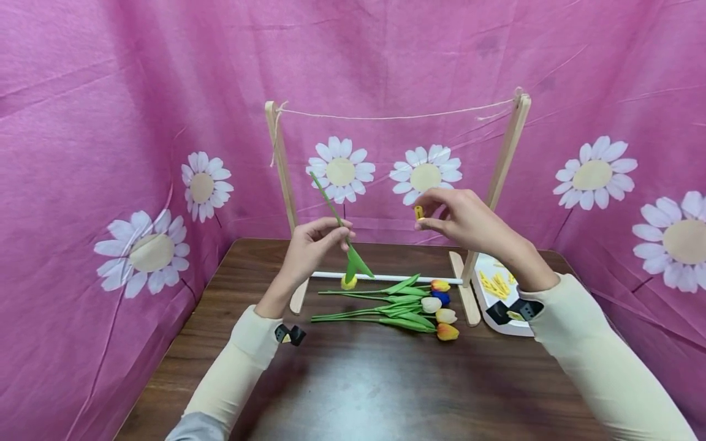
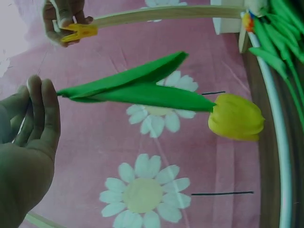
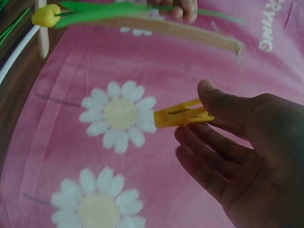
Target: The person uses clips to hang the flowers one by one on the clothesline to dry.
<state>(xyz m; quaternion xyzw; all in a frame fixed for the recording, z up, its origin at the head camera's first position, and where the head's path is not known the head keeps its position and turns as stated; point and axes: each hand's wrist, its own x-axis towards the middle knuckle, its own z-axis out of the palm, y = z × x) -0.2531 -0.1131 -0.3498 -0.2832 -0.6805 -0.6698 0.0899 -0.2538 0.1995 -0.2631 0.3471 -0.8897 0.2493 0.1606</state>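
Legible writing: the white capital letters "RYING" (image 3: 268, 26) appear on the pink fabric backdrop (image 1: 386, 55) in the right wrist view.

Left hand (image 1: 314, 245): thumb and fingers are drawn together in a pinch on the slim green stem of a yellow tulip (image 2: 236, 117). The tulip is held clear of the surface (image 1: 353, 386), tilted, with the stem end up and the bloom down. Its leaves are long, smooth and pointed; the bloom is rounded.

Right hand (image 1: 469, 217): thumb and forefinger are nearly closed, gripping a yellow clothespin (image 3: 180, 114); the remaining fingers are loosely bent. The clothespin is slender, glossy and apart from the tulip.

Stand: two flat, round-ended wooden posts, left (image 1: 283, 165) and right (image 1: 504, 153), carry a thin, slightly sagging string (image 1: 386, 117) between their tops. A smooth white rod (image 2: 279, 118) spans the lower section.

Surface: dark, with a wood-grain pattern. Tulips (image 1: 408, 306) lie side by side near the rod, blooms toward the right; the blooms are orange-yellow, blue, white and cream. A white tray (image 1: 510, 329) beside the right post contains yellow clothespins (image 1: 496, 285).

Backdrop: creased, printed with large white daisies (image 1: 340, 171).
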